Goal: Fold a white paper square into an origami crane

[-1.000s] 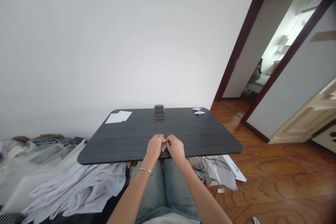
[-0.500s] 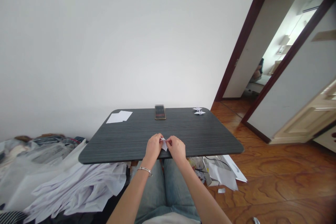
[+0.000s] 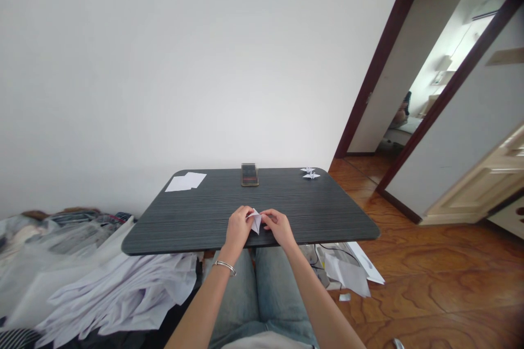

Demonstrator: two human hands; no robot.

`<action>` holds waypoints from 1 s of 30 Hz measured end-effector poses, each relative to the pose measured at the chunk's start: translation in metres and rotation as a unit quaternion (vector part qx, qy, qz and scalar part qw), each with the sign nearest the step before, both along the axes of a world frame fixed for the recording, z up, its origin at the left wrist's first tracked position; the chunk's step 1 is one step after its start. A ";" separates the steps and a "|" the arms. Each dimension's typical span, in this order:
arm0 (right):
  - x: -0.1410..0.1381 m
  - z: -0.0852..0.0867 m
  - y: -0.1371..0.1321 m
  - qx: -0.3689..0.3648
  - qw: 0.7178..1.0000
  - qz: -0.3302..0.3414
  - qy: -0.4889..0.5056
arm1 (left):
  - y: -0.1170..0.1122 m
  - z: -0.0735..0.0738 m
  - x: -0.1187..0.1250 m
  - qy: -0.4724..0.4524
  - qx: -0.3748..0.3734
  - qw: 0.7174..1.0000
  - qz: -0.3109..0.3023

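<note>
A small piece of folded white paper point(image 3: 256, 222) stands over the near edge of the dark table point(image 3: 196, 223), between my hands. My left hand point(image 3: 239, 227) is closed on its left side, fingers pinched together. At its right edge, my right hand point(image 3: 279, 225) pinches the paper between thumb and forefinger. The fingers hide part of the folds. Two folded paper cranes point(image 3: 311, 175) sit at the table's back right corner. White paper sheets point(image 3: 186, 181) lie at the back left.
A phone point(image 3: 249, 174) leans near the table's back edge, by the white wall. Heaped cloth point(image 3: 123, 294) lies to the left below the table. Loose papers point(image 3: 347, 275) and cables are on the floor at the right. A doorway opens beyond.
The folded paper has been opened out and shows a taller, wider face with a raised point. My right hand has shifted slightly right, its fingers looser.
</note>
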State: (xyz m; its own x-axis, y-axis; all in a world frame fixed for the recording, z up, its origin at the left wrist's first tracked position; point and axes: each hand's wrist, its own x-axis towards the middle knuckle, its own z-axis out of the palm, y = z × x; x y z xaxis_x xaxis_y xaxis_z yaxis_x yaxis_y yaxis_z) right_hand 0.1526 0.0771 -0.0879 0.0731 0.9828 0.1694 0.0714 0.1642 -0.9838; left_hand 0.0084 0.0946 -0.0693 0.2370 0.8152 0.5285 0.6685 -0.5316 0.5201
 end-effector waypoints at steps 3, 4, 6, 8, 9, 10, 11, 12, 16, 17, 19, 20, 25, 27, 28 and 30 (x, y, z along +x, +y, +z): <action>0.000 0.000 -0.001 -0.018 0.998 0.015 0.050 | -0.002 0.004 0.000 -0.012 0.015 1.000 0.003; 0.000 0.000 -0.001 -0.025 0.997 0.022 0.065 | -0.003 0.005 0.000 -0.016 0.020 1.000 0.004; -0.001 0.000 -0.002 -0.034 0.994 0.035 0.094 | -0.006 0.007 0.000 -0.020 0.030 0.999 0.003; -0.002 -0.001 -0.003 -0.037 0.991 0.044 0.121 | -0.008 0.007 0.001 -0.024 0.036 0.999 -0.002; -0.002 0.000 -0.003 -0.033 0.989 0.049 0.135 | -0.009 0.007 0.001 -0.027 0.038 0.999 -0.004; -0.003 0.000 -0.004 -0.026 0.987 0.057 0.148 | -0.009 0.006 0.001 -0.030 0.039 0.999 -0.006; -0.003 0.001 -0.005 -0.017 0.985 0.067 0.157 | -0.010 0.006 0.001 -0.034 0.040 0.999 -0.008; -0.004 0.001 -0.006 -0.006 0.984 0.077 0.163 | -0.010 0.005 0.001 -0.039 0.041 0.998 -0.010; -0.006 0.003 -0.010 0.027 0.984 0.094 0.150 | -0.007 0.004 0.000 -0.056 0.037 0.998 -0.022; -0.007 0.004 -0.011 0.031 0.985 0.092 0.143 | -0.006 0.003 -0.001 -0.058 0.035 0.997 -0.028; -0.010 0.003 -0.011 0.033 0.988 0.084 0.127 | -0.005 0.003 -0.002 -0.060 0.029 0.997 -0.040; -0.011 0.003 -0.010 0.032 0.989 0.076 0.121 | -0.004 0.003 -0.002 -0.061 0.027 0.997 -0.044; -0.013 -0.001 -0.005 0.030 0.995 -0.005 0.095 | -0.003 0.004 -0.002 -0.075 0.020 0.995 -0.061; -0.012 -0.002 -0.003 0.036 0.995 -0.032 0.089 | -0.002 0.005 -0.002 -0.077 0.018 0.994 -0.074; -0.012 -0.003 -0.002 0.040 0.995 -0.041 0.086 | -0.002 0.006 -0.002 -0.077 0.016 0.994 -0.081; -0.012 -0.004 -0.001 0.046 0.994 -0.056 0.076 | -0.001 0.007 -0.001 -0.075 0.009 0.993 -0.095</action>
State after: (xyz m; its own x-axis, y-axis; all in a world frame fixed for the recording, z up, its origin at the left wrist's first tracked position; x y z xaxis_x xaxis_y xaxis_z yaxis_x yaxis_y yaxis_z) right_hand 0.1405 0.0759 -0.0920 0.2131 0.9477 0.2375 -0.0541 0.2542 -0.9656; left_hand 0.0071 0.0931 -0.0627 0.3027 0.7530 0.5843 0.4712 -0.6511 0.5950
